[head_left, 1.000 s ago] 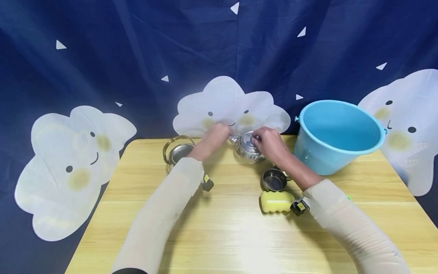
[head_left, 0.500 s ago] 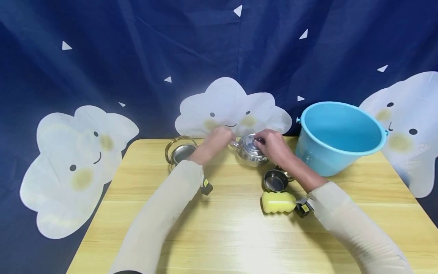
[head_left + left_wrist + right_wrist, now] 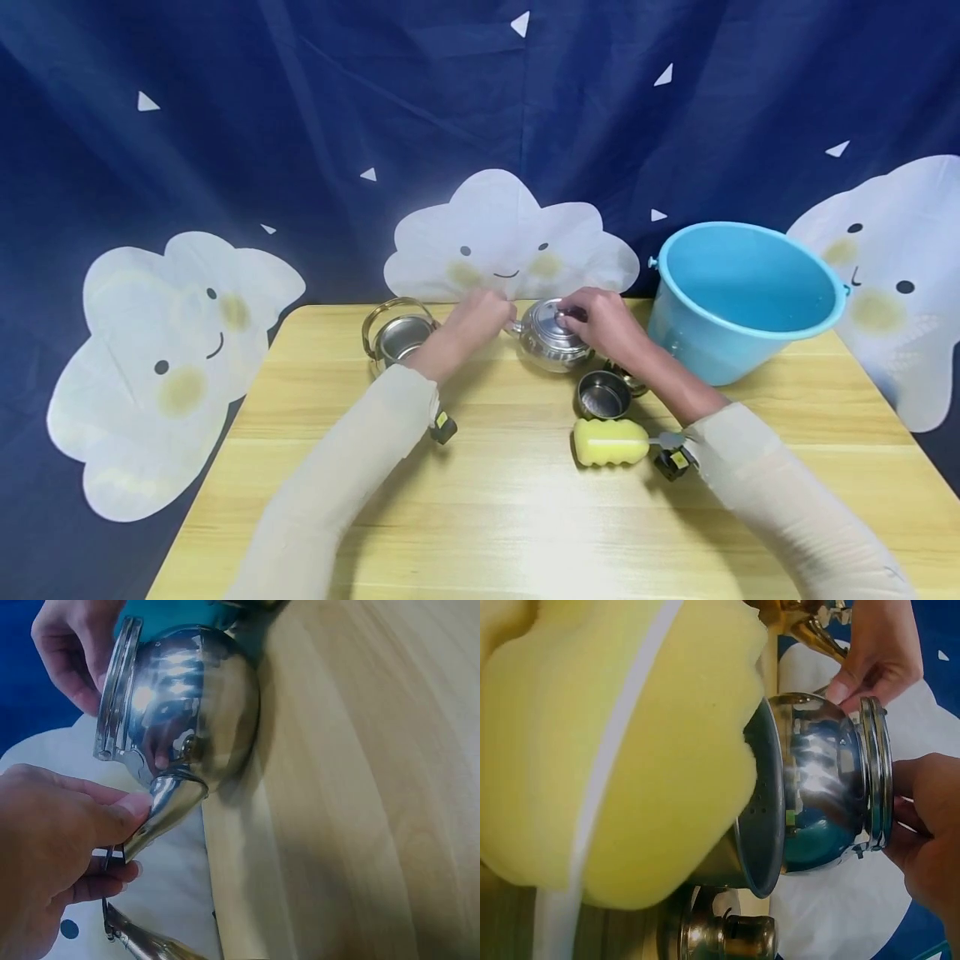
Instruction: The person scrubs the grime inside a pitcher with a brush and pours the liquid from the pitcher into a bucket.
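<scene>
A round, shiny metal teapot (image 3: 553,357) is near the back middle of the table. My left hand (image 3: 478,318) pinches its spout (image 3: 174,804) near the tip, with the thumb on top in the left wrist view. On the other side, my right hand (image 3: 604,323) holds the lid knob between thumb and fingers; the knob is mostly hidden. The lid (image 3: 549,320) sits on the teapot. Beside my left wrist stands an open metal pot (image 3: 402,335) with a raised gold handle (image 3: 375,313). I cannot tell whether the teapot's base touches the table.
Near my right forearm are a dark metal strainer cup (image 3: 602,395) with small holes and a partly hidden gold-coloured piece (image 3: 636,385). In front lies a yellow sponge brush (image 3: 611,442) with a pale handle. A blue bucket (image 3: 705,350) stands back right, and a curtain (image 3: 330,100) hangs behind.
The teapot, held by both hands, has shifted slightly toward me and to the right. The pot, strainer cup, sponge brush and bucket have stayed in place; the head view has shifted a little.
</scene>
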Action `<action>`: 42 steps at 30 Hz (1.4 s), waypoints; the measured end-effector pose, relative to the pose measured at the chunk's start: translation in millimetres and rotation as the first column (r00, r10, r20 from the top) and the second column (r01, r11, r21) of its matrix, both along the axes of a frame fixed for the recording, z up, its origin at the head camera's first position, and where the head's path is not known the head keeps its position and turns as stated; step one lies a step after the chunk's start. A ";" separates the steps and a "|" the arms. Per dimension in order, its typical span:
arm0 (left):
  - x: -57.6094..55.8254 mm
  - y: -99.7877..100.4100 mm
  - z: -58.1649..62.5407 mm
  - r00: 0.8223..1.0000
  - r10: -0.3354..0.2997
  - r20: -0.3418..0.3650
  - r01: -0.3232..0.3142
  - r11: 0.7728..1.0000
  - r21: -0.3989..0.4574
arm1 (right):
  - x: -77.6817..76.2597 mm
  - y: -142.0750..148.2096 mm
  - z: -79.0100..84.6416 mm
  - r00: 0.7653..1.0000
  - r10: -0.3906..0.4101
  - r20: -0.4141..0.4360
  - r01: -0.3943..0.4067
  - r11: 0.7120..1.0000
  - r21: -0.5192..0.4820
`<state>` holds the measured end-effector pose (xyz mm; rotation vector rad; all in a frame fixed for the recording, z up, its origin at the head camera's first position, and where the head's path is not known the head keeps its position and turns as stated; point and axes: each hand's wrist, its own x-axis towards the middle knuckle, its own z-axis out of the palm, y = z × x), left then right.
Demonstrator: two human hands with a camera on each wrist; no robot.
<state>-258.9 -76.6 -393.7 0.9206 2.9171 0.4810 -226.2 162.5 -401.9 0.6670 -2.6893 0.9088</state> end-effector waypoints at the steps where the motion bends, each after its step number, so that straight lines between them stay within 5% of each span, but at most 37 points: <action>1: 2.1 0.1 0.1 1.000 -0.009 -0.014 0.009 1.000 -0.016 | 1.1 0.6 0.3 1.000 0.002 0.003 -0.002 1.000 -0.001; 3: 6.0 -0.2 0.2 0.986 -0.091 -0.137 0.073 0.989 -0.132 | 2.9 1.6 0.4 1.000 0.007 0.005 -0.007 1.000 0.004; 5: 9.9 -0.6 0.4 0.974 -0.128 -0.187 0.090 0.976 -0.199 | 5.0 2.2 0.3 1.000 0.010 0.005 -0.010 1.000 0.013; 12: 24.7 -2.8 1.8 0.965 -0.152 -0.216 0.097 0.965 -0.244 | 13.8 1.3 1.4 1.000 0.021 0.001 -0.021 1.000 0.022; 18: 34.8 -8.7 0.4 0.927 -0.201 -0.317 0.097 0.944 -0.317 | 21.1 -2.2 0.5 0.999 0.036 -0.013 -0.036 0.999 0.024; 37: 76.1 -35.2 -2.6 0.902 -0.202 -0.383 0.095 0.955 -0.281 | 56.3 -22.0 1.3 0.995 0.104 0.013 -0.103 0.994 -0.016; 42: 85.8 -43.3 -3.2 0.907 -0.192 -0.375 0.106 0.966 -0.236 | 65.2 -27.9 1.6 0.994 0.103 0.025 -0.103 0.995 -0.018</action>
